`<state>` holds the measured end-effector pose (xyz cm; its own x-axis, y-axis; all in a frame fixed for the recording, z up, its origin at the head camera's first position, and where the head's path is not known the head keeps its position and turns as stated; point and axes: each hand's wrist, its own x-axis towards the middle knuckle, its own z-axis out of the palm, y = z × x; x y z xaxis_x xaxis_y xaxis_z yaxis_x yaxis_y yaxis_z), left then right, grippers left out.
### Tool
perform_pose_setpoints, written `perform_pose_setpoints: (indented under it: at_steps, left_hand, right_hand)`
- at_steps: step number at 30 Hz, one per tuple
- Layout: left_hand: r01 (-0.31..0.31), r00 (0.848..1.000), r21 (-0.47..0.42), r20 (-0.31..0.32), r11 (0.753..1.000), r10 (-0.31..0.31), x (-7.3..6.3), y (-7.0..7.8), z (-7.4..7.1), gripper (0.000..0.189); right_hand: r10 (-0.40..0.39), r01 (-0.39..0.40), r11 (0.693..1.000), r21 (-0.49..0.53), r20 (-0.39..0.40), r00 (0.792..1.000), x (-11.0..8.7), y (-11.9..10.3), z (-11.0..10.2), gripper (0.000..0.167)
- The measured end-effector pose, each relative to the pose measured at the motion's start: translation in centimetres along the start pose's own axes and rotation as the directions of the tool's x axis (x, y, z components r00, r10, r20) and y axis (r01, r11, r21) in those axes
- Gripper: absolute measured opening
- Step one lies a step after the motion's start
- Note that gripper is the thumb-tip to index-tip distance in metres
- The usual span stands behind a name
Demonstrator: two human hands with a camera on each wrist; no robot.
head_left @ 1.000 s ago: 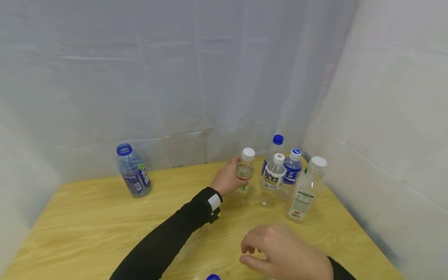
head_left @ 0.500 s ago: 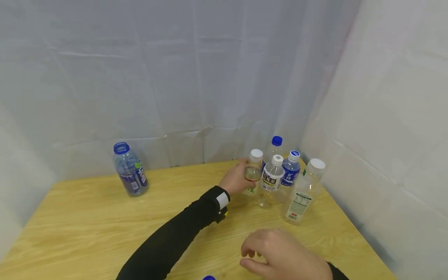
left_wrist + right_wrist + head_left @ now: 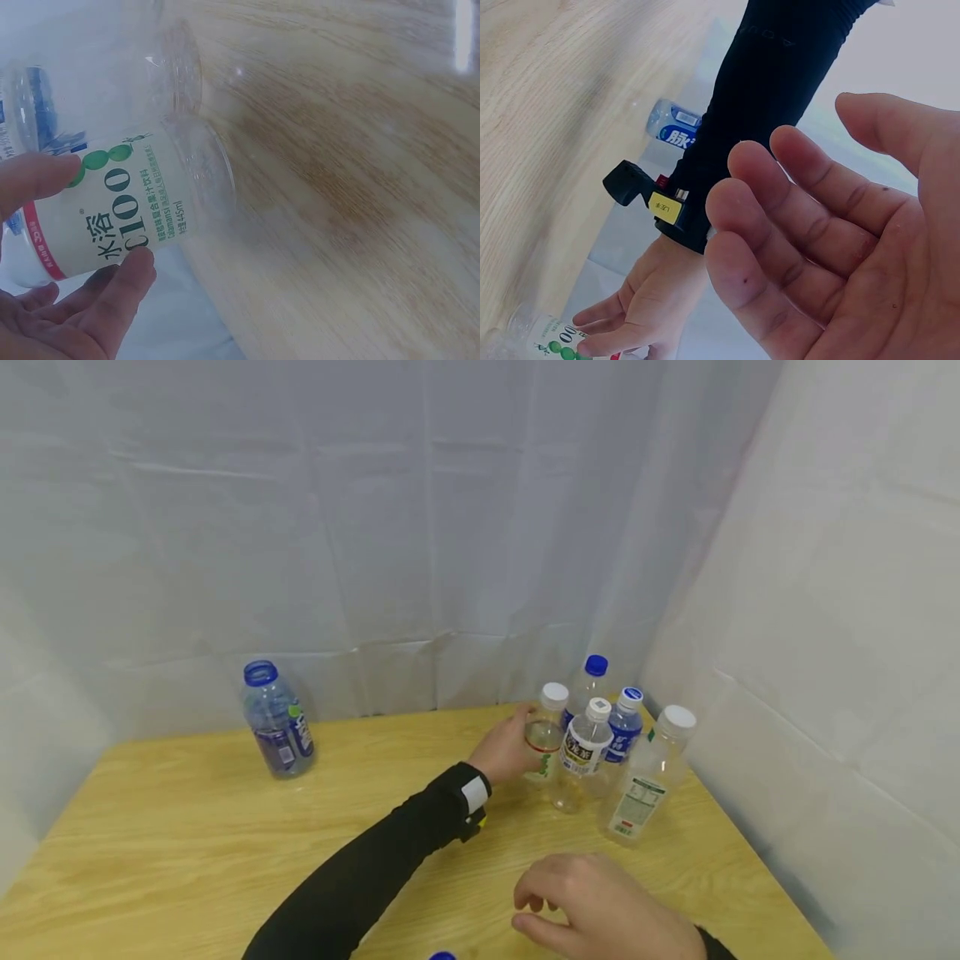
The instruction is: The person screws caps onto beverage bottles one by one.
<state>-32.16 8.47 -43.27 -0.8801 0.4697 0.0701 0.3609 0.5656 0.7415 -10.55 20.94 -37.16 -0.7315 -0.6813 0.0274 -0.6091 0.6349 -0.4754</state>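
My left hand point(image 3: 504, 747) grips a clear drink bottle point(image 3: 544, 735) with a white cap, which stands at the back right of the table. In the left wrist view its white and green "C100" label point(image 3: 127, 206) lies between thumb and fingers, its base close to the wood. Right beside it stands a clear bottle with a white and black label point(image 3: 583, 752), overlapping it in the head view. My right hand point(image 3: 600, 902) hovers near the front with loosely bent fingers and nothing in them; the right wrist view shows its bare palm point(image 3: 885, 292).
Behind are a blue-capped bottle point(image 3: 587, 687) and a blue-labelled bottle point(image 3: 621, 739). A larger white-capped bottle point(image 3: 641, 793) stands to the right. An uncapped blue bottle point(image 3: 281, 727) stands far left. One blue cap point(image 3: 442, 956) peeks in at the front edge. White sheeting point(image 3: 375, 527) encloses the table.
My left hand has moved the white-capped bottle to the right, up against the group of bottles; over the last half second it has hardly shifted. My right hand stays about where it was.
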Motion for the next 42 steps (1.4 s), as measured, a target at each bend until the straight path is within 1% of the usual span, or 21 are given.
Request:
perform_pose_setpoints:
  at_steps: [2,9,14,16,20,23,27,31,33,36,39,42]
  left_hand:
    - [0.001,1.0,0.005,-0.006,1.0,-0.001,-0.3,-0.1,-0.5,0.099]
    - [0.053,0.998,-0.012,-0.023,0.999,-0.054,-1.8,-0.5,-2.4,0.094]
    - [0.05,0.997,0.019,-0.054,0.999,-0.049,-3.1,-0.6,-3.8,0.093]
    - [0.048,0.997,0.034,-0.065,0.998,-0.046,-3.6,-0.6,-4.3,0.093]
    - [0.033,0.996,0.043,-0.086,0.999,-0.03,-4.5,-0.6,-4.9,0.089]
    - [0.009,0.994,0.053,-0.114,0.999,-0.003,-5.3,-0.6,-5.4,0.085]
    - [-0.022,0.986,0.069,-0.161,0.997,0.033,-6.7,-0.5,-6.2,0.076]
    - [-0.029,0.978,0.115,-0.2,0.993,0.051,-8.2,-0.6,-7.2,0.069]
    - [-0.029,0.973,0.143,-0.221,0.989,0.06,-9.0,-0.7,-7.7,0.065]
    - [-0.037,0.963,0.192,-0.254,0.981,0.086,-10.3,-0.9,-8.4,0.059]
    - [-0.062,0.95,0.233,-0.283,0.97,0.129,-11.6,-1.1,-8.9,0.048]
    - [-0.091,0.936,0.271,-0.306,0.958,0.176,-12.8,-1.3,-9.2,0.037]
  right_hand:
    - [0.005,-0.005,1.0,-0.003,0.012,1.0,0.2,0.1,-0.1,0.017]
    - [0.027,-0.027,1.0,0.002,0.061,0.998,1.0,0.5,-0.4,0.02]
    - [0.049,-0.049,0.999,0.002,0.099,0.994,1.4,0.6,-0.6,0.02]
    - [0.047,-0.047,0.999,-0.003,0.103,0.994,1.5,0.7,-0.7,0.02]
    - [0.017,-0.016,1.0,-0.019,0.086,0.996,1.4,0.9,-0.7,0.02]
    - [0.002,-0.001,1.0,-0.017,0.088,0.996,1.4,1.1,-0.7,0.02]
    - [0.013,-0.013,1.0,0.004,0.116,0.993,1.5,1.3,-0.8,0.019]
    - [0.009,-0.012,1.0,0.021,0.142,0.99,1.7,1.2,-0.7,0.019]
    - [-0.02,0.016,1.0,0.023,0.141,0.99,1.8,1.3,-0.6,0.02]
    - [-0.096,0.096,0.995,0.012,0.12,0.988,1.9,1.6,-0.3,0.024]
    - [-0.163,0.163,0.987,0.008,0.093,0.982,2.0,1.8,0.1,0.026]
    - [-0.192,0.192,0.981,0.017,0.066,0.979,2.1,1.9,0.3,0.026]
